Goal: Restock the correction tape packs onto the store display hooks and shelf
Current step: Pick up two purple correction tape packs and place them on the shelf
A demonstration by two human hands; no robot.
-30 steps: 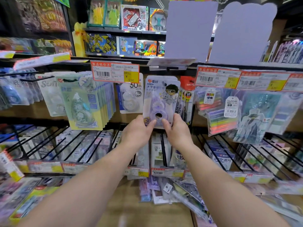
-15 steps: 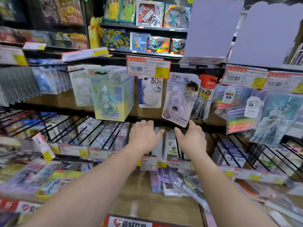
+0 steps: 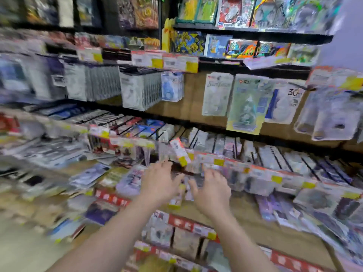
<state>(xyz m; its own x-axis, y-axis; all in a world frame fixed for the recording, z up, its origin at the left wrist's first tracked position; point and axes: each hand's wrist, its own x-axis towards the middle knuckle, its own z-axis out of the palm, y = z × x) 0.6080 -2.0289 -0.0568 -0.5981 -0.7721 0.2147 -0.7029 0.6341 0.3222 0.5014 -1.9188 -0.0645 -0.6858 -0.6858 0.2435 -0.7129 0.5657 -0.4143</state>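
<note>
Hands (image 3: 186, 185) empty, below hanging packs (image 3: 245, 105).

Correction tape packs on hooks, frame heavily blurred.
Green-yellow carded pack (image 3: 247, 107) hangs front of its hook row, upright; white "30m" pack (image 3: 283, 104) just right of it, partly overlapped; pale white pack (image 3: 216, 94) just left. All above the wire-divider shelf (image 3: 275, 158).

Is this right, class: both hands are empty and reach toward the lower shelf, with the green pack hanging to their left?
Not quite. In the head view the green pack hangs up to the right of the hands, not left. The left hand and right hand are empty.
</note>
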